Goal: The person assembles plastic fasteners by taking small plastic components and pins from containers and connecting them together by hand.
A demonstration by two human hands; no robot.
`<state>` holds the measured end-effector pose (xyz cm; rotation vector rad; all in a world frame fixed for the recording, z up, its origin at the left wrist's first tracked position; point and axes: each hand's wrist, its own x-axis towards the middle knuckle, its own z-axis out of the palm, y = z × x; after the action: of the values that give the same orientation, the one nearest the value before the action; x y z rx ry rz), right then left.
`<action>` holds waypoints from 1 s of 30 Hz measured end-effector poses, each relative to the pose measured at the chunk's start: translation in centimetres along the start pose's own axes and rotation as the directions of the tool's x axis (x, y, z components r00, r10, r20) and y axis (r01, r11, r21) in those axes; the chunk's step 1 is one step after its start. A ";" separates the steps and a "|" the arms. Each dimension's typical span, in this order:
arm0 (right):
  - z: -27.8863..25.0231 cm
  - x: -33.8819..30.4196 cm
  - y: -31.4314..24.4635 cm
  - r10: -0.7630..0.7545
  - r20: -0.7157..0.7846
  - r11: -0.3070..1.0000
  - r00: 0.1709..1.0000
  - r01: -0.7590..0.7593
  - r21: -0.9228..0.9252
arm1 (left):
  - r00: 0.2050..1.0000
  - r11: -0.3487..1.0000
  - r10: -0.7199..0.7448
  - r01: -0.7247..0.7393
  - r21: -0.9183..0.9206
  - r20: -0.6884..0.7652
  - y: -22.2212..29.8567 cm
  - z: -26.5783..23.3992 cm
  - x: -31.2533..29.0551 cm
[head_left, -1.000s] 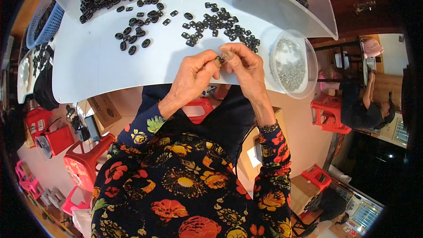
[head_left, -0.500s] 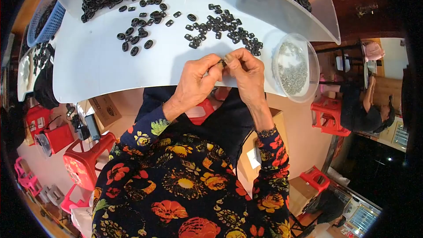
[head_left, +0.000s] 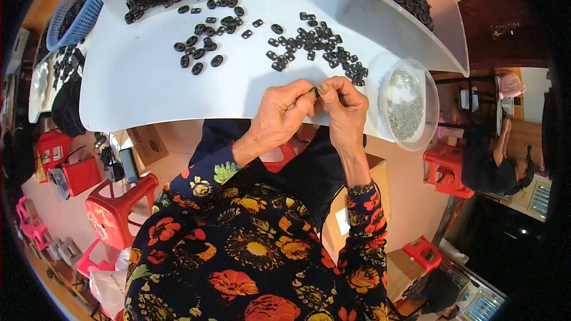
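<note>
Black small part [head_left: 314,91], mostly hidden, in the tight pinch of both hands [head_left: 281,113] [head_left: 346,109], fingers curled inward

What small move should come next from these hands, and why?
Probably steady the small dark piece with the left hand and ease the right hand back slightly: the hands meet at the piece and cover most of it, so how it sits cannot be told.

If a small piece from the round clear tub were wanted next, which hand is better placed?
Probably the right hand: it lies between the round clear tub and the left hand, so its path looks shorter. Both hands, though, meet at a small dark piece.
</note>
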<state>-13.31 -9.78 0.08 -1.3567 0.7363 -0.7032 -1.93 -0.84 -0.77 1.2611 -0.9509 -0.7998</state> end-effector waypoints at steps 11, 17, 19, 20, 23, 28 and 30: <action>-0.4 0.2 0.6 -0.070 0.055 0.984 0.996 0.060 0.166 | 0.962 0.839 0.249 -0.270 0.472 0.108 1.7 -5.5 4.4; -1.1 0.3 1.5 -0.124 0.085 0.975 0.989 0.105 0.197 | 0.848 0.247 0.086 -0.527 0.813 0.523 1.5 -10.2 10.9; -0.9 0.1 1.4 -0.141 0.082 0.973 0.987 0.123 0.193 | 0.827 0.262 0.079 -0.556 0.789 0.556 0.8 -10.2 11.3; -0.7 0.0 1.2 -0.127 0.075 0.980 0.989 0.114 0.165 | 0.806 0.280 0.072 -0.581 0.764 0.587 0.4 -10.2 11.5; -0.9 -0.1 1.1 -0.117 0.071 0.986 0.991 0.107 0.127 | 0.755 0.171 0.085 -0.654 0.737 0.651 -0.2 -10.0 11.8; -0.6 0.1 1.3 -0.133 0.051 0.980 0.990 0.124 0.153 | 0.742 0.001 0.105 -0.666 0.746 0.662 0.1 -9.4 11.2; -0.5 0.1 1.0 -0.168 0.068 0.964 0.983 0.150 0.221 | 0.886 0.478 0.308 -0.458 0.749 0.346 -0.3 -9.1 11.0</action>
<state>-13.62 -10.09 -1.00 -1.2478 0.4707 -0.8220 10.89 -7.04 0.03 1.6740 -1.8067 -0.0304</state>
